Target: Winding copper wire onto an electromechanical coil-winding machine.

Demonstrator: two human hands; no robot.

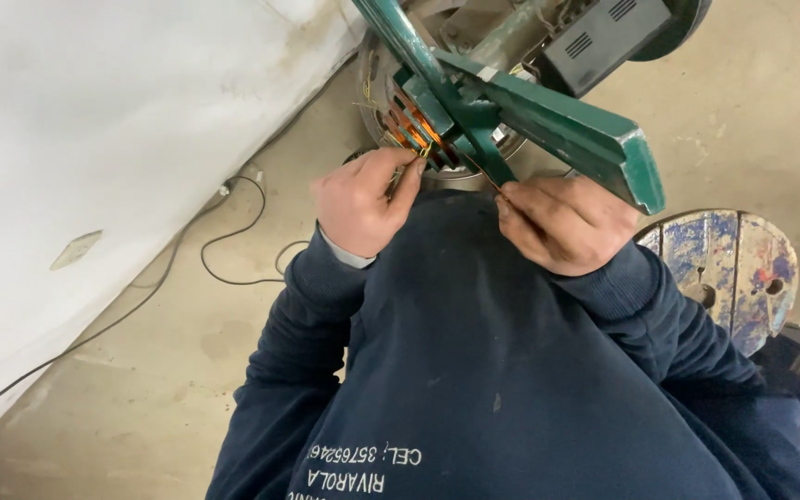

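Concrete floor [141,370]; white sheet [94,111]; black cable [233,231].

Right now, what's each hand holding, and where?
Left hand pinches thin copper wire at the green winding form, by thumb and fingers. Right hand pinches a wire strand near its fingertips; the strand itself barely shows.

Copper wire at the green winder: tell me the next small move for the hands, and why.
Probably draw the copper wire taut with the right hand while the left hand presses the turn down into the copper coil. Both hands pinch close to the green frame, and loose strands stick out beside the coil, so tension seems to be needed first.
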